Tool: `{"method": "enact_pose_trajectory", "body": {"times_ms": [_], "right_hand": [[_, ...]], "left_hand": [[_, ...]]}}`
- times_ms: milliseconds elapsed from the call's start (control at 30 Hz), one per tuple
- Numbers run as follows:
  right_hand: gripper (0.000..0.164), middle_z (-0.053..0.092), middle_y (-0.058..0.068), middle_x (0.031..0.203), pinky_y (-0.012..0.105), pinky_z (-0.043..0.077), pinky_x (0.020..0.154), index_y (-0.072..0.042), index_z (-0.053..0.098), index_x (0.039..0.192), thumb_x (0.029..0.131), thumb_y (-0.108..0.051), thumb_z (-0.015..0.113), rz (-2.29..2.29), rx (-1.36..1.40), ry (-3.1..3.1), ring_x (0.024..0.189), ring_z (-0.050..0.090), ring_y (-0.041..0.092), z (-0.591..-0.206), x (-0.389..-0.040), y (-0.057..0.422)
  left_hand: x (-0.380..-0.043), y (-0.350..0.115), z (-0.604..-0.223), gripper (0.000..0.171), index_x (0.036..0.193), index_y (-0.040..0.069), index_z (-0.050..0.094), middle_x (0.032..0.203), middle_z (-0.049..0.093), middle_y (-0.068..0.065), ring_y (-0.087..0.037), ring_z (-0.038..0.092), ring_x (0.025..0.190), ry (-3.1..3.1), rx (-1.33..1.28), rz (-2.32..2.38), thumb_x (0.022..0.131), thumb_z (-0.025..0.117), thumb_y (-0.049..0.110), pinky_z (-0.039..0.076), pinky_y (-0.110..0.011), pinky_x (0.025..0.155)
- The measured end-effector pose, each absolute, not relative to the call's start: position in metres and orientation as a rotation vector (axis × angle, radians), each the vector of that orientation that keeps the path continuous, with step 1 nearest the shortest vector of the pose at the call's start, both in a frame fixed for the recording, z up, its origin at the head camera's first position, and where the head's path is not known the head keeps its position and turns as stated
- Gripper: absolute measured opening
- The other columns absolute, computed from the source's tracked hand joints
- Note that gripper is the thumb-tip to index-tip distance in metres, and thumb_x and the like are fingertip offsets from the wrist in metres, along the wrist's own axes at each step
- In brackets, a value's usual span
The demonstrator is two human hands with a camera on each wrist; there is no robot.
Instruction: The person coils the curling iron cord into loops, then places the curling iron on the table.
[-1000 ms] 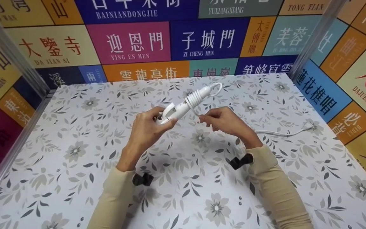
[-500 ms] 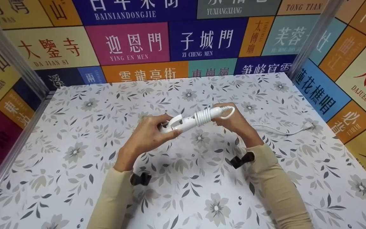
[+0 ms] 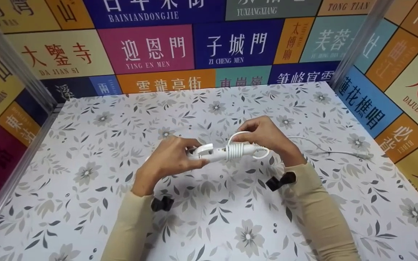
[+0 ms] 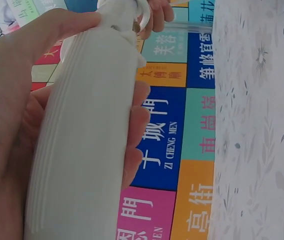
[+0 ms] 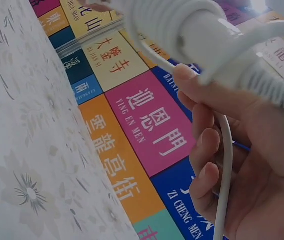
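A white curling iron (image 3: 216,156) lies nearly level above the table in the head view, its clip lever (image 3: 204,148) facing up. My left hand (image 3: 172,156) grips its thick end; in the left wrist view the thumb lies along the ridged white body (image 4: 82,135) and fingertips show on the far side. Several turns of white cord (image 3: 235,151) are wound round the handle. My right hand (image 3: 267,134), just behind the handle end, pinches the cord between thumb and fingers. From there the cord (image 5: 226,150) runs down across the right palm.
The cord's free end trails right over the flower-patterned table (image 3: 249,203), ending in a plug (image 3: 367,156). Panels with coloured lettering (image 3: 147,47) stand along the back and both sides. A black clip-like piece (image 3: 162,203) sits at each wrist.
The curling iron has come lower and turned from slanted to nearly level. My right hand has passed behind the handle, bringing the cord over it. The plug has shifted right and nearer.
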State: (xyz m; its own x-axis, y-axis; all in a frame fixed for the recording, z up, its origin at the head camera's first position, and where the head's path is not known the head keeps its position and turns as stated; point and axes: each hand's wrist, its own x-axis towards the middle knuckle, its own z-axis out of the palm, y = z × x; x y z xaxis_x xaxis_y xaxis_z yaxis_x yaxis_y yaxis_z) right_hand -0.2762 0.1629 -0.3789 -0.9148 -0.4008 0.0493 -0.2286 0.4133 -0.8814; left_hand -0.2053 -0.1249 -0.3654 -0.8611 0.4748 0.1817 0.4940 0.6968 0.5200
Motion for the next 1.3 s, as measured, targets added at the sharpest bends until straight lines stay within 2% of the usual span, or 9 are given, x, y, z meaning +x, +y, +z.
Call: {"method": "enact_pose_trajectory", "body": {"times_ms": [167,367,567,733,867,1033,1200,1300], "right_hand": [[0.023,0.074,-0.004,0.080,0.024,0.049,0.064,-0.012,0.081,0.087,0.077,-0.031,0.087,-1.465,-0.601,2.535,0.070,0.061,0.010,-0.371,-0.270,0.161],[0.019,0.075,0.001,0.085,0.024,0.048,0.063,-0.013,0.081,0.089,0.081,-0.031,0.084,-1.386,-0.641,2.613,0.071,0.060,0.012,-0.364,-0.259,0.154],[0.018,0.075,0.008,0.087,0.021,0.044,0.059,-0.012,0.081,0.098,0.091,-0.027,0.075,-1.349,-0.703,2.650,0.065,0.054,0.011,-0.360,-0.253,0.147],[0.021,0.072,0.008,0.084,0.020,0.041,0.052,-0.013,0.079,0.107,0.095,-0.027,0.069,-1.344,-0.727,2.630,0.058,0.051,0.007,-0.356,-0.247,0.142],[0.021,0.071,0.007,0.082,0.021,0.038,0.049,-0.013,0.078,0.111,0.098,-0.024,0.066,-1.346,-0.756,2.636,0.057,0.053,0.011,-0.353,-0.242,0.140],[0.024,0.073,0.011,0.090,0.021,0.042,0.053,-0.009,0.075,0.117,0.100,-0.020,0.061,-1.366,-0.821,2.612,0.066,0.061,0.019,-0.352,-0.241,0.138],[0.028,0.075,0.013,0.097,0.024,0.052,0.061,-0.006,0.071,0.124,0.102,-0.017,0.058,-1.413,-0.858,2.570,0.070,0.064,0.011,-0.351,-0.240,0.138],[0.029,0.075,0.014,0.100,0.030,0.058,0.069,-0.005,0.069,0.126,0.101,-0.016,0.058,-1.453,-0.860,2.542,0.072,0.065,0.011,-0.351,-0.240,0.138]], "left_hand": [[-0.205,-0.119,-0.365,0.034,0.106,0.019,0.076,0.085,0.072,0.004,-0.012,0.057,0.067,-2.925,-0.808,-0.822,0.080,0.079,0.042,0.046,-0.030,0.063],[-0.206,-0.115,-0.368,0.033,0.102,0.017,0.075,0.081,0.070,0.004,-0.013,0.055,0.064,-2.949,-0.761,-0.717,0.081,0.077,0.043,0.045,-0.030,0.061],[-0.208,-0.113,-0.371,0.029,0.098,0.016,0.073,0.071,0.063,0.002,-0.014,0.050,0.059,-2.912,-0.653,-0.680,0.083,0.075,0.040,0.039,-0.030,0.055],[-0.208,-0.112,-0.372,0.027,0.094,0.016,0.072,0.065,0.057,0.003,-0.015,0.047,0.056,-2.875,-0.561,-0.673,0.082,0.075,0.040,0.035,-0.031,0.052],[-0.208,-0.109,-0.372,0.031,0.097,0.016,0.073,0.069,0.063,0.001,-0.017,0.051,0.058,-2.847,-0.447,-0.700,0.082,0.075,0.043,0.039,-0.033,0.053],[-0.209,-0.105,-0.375,0.036,0.105,0.015,0.076,0.081,0.073,-0.004,-0.020,0.058,0.062,-2.791,-0.278,-0.797,0.082,0.075,0.043,0.046,-0.037,0.058],[-0.209,-0.104,-0.373,0.037,0.105,0.015,0.076,0.083,0.073,-0.004,-0.020,0.056,0.063,-2.745,-0.159,-0.906,0.082,0.075,0.044,0.045,-0.036,0.057],[-0.208,-0.104,-0.370,0.039,0.105,0.015,0.075,0.087,0.074,-0.004,-0.019,0.057,0.063,-2.732,-0.103,-0.983,0.082,0.075,0.047,0.044,-0.034,0.056]]}}
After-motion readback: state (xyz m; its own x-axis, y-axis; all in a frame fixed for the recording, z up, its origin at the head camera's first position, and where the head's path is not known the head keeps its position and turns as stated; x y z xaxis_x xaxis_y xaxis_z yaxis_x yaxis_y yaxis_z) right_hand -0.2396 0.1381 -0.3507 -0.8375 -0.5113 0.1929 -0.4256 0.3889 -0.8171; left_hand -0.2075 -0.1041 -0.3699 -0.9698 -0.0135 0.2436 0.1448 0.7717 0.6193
